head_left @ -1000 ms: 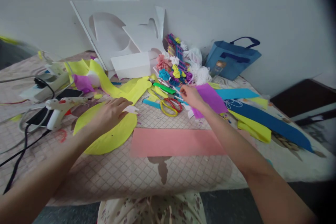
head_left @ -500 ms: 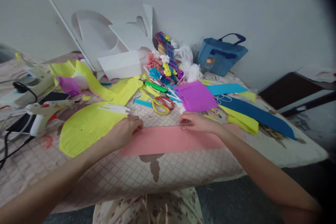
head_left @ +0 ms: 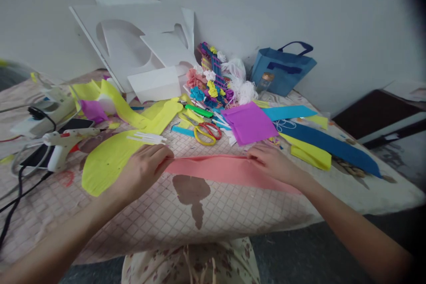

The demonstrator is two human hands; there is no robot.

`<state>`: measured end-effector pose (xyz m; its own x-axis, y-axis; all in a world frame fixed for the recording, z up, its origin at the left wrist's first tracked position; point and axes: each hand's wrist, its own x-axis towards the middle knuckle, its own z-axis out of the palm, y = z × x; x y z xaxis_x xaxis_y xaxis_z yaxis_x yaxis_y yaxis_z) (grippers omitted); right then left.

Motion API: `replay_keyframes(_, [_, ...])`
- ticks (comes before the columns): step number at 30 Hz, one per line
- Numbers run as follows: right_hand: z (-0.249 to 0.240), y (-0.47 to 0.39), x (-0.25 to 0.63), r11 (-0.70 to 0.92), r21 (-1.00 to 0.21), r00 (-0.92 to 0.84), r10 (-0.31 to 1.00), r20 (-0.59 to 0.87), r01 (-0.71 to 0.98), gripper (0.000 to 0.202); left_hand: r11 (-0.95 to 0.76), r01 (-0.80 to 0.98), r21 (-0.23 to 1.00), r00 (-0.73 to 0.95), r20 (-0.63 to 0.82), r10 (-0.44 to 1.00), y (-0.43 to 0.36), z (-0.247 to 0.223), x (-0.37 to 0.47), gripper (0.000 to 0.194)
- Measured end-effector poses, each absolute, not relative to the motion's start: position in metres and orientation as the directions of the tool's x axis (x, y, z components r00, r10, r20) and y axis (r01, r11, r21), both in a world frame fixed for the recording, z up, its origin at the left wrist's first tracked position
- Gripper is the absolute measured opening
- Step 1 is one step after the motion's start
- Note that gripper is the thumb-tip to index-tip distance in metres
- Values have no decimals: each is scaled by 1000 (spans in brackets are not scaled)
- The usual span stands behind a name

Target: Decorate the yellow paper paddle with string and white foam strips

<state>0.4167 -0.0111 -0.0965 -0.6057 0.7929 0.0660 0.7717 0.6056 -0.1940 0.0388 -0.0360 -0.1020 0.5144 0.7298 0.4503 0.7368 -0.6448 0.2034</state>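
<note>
A long strip of pink crepe paper (head_left: 213, 169) stretches between my two hands near the front of the table. My left hand (head_left: 148, 166) pinches its left end, with the fingers closed. Farther right, my right hand (head_left: 274, 163) has its fingertips closed on the strip's upper edge, which looks narrowly folded over between the hands. Yellow paper (head_left: 106, 159) with thin white strips (head_left: 147, 137) on it lies beside my left hand. Just beyond my right hand is a folded purple paper (head_left: 251, 123).
Scissors with yellow handles (head_left: 204, 136) and a green cutter (head_left: 199, 111) lie behind the strip. A glue gun (head_left: 61, 146) with cables sits left. Paper flowers (head_left: 209, 84), a blue bag (head_left: 282, 71) and white boards (head_left: 129, 49) stand behind.
My hands have moved farther apart. The pink strip's left end has lifted into my left hand, its upper edge now looks folded, and the dark stain below shows more.
</note>
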Motion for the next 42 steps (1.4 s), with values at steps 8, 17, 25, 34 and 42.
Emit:
replay_keyframes(8, [-71,-53,422,554,-401,-663,718,-214,730,18,-788,536,304,746,266,610,-67,-110,14,11])
replay_keyframes(17, [-107,-37,415,538,-258,-525,842,125,802,17,-747,601,284,684,301,664,-62,-119,20,13])
replay_keyframes(25, [-137,-22,404,564,-197,-553,826,114,802,33,-725,628,284,631,360,687,-58,-123,24,12])
replay_keyframes(34, [-131,-16,405,563,-199,-562,824,70,802,11,23,970,240,-142,490,860,-64,-131,-79,28])
replay_keyframes(42, [-144,-9,406,565,-190,-571,820,24,803,18,398,913,89,-405,315,858,-37,-147,-164,47])
